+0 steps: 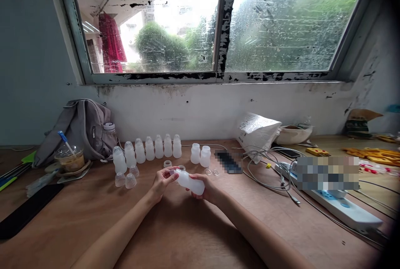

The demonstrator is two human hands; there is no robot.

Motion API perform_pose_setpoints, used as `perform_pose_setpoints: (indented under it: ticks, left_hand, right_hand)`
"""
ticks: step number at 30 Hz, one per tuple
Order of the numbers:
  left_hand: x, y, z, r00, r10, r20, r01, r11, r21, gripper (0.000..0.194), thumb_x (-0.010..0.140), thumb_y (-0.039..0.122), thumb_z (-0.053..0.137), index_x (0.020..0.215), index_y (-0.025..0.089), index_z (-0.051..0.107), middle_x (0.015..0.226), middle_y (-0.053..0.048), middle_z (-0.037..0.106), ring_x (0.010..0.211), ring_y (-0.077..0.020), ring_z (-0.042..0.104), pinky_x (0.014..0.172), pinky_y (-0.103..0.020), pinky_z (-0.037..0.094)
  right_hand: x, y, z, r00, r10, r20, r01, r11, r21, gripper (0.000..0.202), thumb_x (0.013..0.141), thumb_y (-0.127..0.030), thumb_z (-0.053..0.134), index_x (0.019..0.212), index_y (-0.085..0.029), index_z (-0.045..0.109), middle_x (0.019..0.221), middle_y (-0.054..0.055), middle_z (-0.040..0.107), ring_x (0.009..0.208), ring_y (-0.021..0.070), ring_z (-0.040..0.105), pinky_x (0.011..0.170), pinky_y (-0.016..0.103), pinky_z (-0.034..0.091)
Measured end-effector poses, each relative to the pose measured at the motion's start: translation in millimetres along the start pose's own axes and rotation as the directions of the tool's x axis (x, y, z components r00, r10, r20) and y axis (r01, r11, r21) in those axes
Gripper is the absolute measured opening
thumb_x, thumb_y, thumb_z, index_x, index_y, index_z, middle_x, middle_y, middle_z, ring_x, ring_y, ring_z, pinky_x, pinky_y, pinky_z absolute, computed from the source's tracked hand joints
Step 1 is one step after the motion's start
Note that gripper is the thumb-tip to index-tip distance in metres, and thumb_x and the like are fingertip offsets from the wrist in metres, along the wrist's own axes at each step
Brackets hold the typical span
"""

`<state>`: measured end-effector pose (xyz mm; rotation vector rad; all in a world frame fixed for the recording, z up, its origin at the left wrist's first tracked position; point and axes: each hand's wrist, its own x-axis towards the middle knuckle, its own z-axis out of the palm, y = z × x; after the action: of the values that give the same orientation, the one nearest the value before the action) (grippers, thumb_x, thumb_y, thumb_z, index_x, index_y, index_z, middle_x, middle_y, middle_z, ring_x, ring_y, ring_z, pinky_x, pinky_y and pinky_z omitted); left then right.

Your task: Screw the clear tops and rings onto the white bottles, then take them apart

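Note:
A frosted white baby bottle [191,183] lies tilted between my two hands, low above the table. My right hand [204,188] wraps around its body. At its neck end, my left hand [164,181] pinches a clear part that its fingers mostly hide. Just behind my hands are pale rings [168,163] on the tabletop. Two bottles without caps [200,155] stand farther back, with two thin rings [211,172] in front of them. To the left, several capped bottles [149,148] form a row, and three clear domed caps [130,180] sit before it.
A grey backpack [84,131] and a drink cup [70,158] with a straw are at the left, near a black flat strip [31,210]. Right of the bottles lie a blurred phone-like object [229,162], tangled cables [262,177], a silver bag [258,131] and a white power strip [340,204].

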<state>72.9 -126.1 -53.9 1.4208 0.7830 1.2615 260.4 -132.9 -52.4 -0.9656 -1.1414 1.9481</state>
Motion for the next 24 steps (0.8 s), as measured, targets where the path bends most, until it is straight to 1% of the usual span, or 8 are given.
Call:
perform_pose_setpoints:
  ticks: [3, 5, 8, 10, 13, 15, 19, 24]
  left_hand:
    - [1, 16, -12.5, 0.994, 0.044, 0.098, -0.067, 0.966, 0.249, 0.051, 0.069, 0.042, 0.062, 0.110, 0.014, 0.053, 0.099, -0.013, 0.062, 0.082, -0.0213, 0.059, 0.069, -0.029, 0.047]
    - [-1, 34, -30.9, 0.986, 0.048, 0.158, -0.116, 0.883, 0.455, 0.057, 0.074, 0.045, 0.054, 0.122, 0.018, 0.040, 0.102, -0.011, 0.060, 0.088, -0.0214, 0.058, 0.075, -0.033, 0.046]
    - [-9, 59, -69.5, 0.972, 0.119, 0.203, -0.235, 0.525, 0.818, 0.039, 0.073, 0.043, 0.055, 0.105, 0.021, 0.052, 0.107, -0.007, 0.057, 0.102, -0.0239, 0.050, 0.088, -0.037, 0.038]
    - [-16, 66, -95.7, 0.979, 0.061, 0.196, -0.205, 0.303, 0.931, 0.028, 0.077, 0.038, 0.050, 0.099, 0.021, 0.054, 0.101, -0.006, 0.058, 0.098, -0.0238, 0.050, 0.086, -0.037, 0.037]
    - [-26, 61, -124.7, 0.989, -0.054, 0.140, -0.133, 0.108, 0.985, 0.029, 0.075, 0.030, 0.052, 0.101, 0.019, 0.051, 0.094, -0.007, 0.058, 0.090, -0.0237, 0.052, 0.080, -0.035, 0.039]
    - [-29, 51, -134.2, 0.985, -0.113, 0.133, -0.132, 0.021, 0.991, 0.031, 0.071, 0.022, 0.053, 0.102, 0.019, 0.051, 0.095, -0.006, 0.057, 0.092, -0.0240, 0.050, 0.081, -0.034, 0.039]
    - [-26, 35, -136.0, 0.982, -0.171, 0.076, -0.095, -0.105, 0.990, 0.037, 0.066, 0.007, 0.045, 0.101, 0.017, 0.053, 0.101, -0.009, 0.051, 0.095, -0.0236, 0.046, 0.081, -0.032, 0.038]
    - [-23, 37, -137.0, 0.988, -0.153, 0.009, -0.040, -0.203, 0.978, 0.049, 0.059, -0.002, 0.041, 0.102, 0.017, 0.054, 0.107, -0.011, 0.048, 0.099, -0.0241, 0.044, 0.080, -0.032, 0.038]
  right_hand:
    - [-8, -10, 2, 0.997, -0.022, 0.070, 0.024, 0.999, -0.032, 0.035, 0.076, -0.040, 0.049, 0.093, -0.010, 0.057, 0.069, 0.007, 0.059, 0.047, 0.0093, 0.050, 0.037, 0.018, 0.030]
    - [-11, -14, 5, 0.993, -0.088, 0.076, 0.091, 0.995, -0.044, 0.034, 0.075, -0.040, 0.052, 0.094, -0.011, 0.056, 0.076, 0.007, 0.060, 0.051, 0.0097, 0.051, 0.040, 0.019, 0.033]
    - [-11, -16, 7, 0.986, -0.155, 0.058, 0.157, 0.987, -0.030, 0.032, 0.075, -0.039, 0.054, 0.095, -0.014, 0.055, 0.084, 0.007, 0.059, 0.056, 0.0103, 0.052, 0.043, 0.019, 0.036]
    - [-9, -14, 6, 0.984, -0.169, 0.058, 0.170, 0.985, -0.008, 0.030, 0.075, -0.038, 0.055, 0.094, -0.014, 0.055, 0.084, 0.007, 0.058, 0.058, 0.0110, 0.053, 0.043, 0.020, 0.036]
    - [-6, -11, 3, 0.979, -0.187, 0.077, 0.185, 0.982, 0.033, 0.029, 0.074, -0.035, 0.056, 0.095, -0.015, 0.054, 0.083, 0.007, 0.058, 0.060, 0.0128, 0.055, 0.045, 0.021, 0.039]
    - [-5, -10, 2, 0.977, -0.195, 0.084, 0.192, 0.981, 0.040, 0.029, 0.072, -0.032, 0.057, 0.095, -0.016, 0.053, 0.084, 0.006, 0.058, 0.061, 0.0134, 0.056, 0.047, 0.022, 0.040]
    - [-5, -10, 1, 0.971, -0.229, 0.065, 0.230, 0.973, -0.015, 0.024, 0.071, -0.028, 0.060, 0.091, -0.017, 0.056, 0.083, 0.005, 0.059, 0.062, 0.0124, 0.055, 0.049, 0.021, 0.039]
    - [-4, -10, -2, 0.964, -0.259, 0.050, 0.262, 0.964, -0.042, 0.022, 0.072, -0.028, 0.058, 0.091, -0.017, 0.059, 0.082, 0.004, 0.059, 0.063, 0.0115, 0.054, 0.050, 0.020, 0.038]
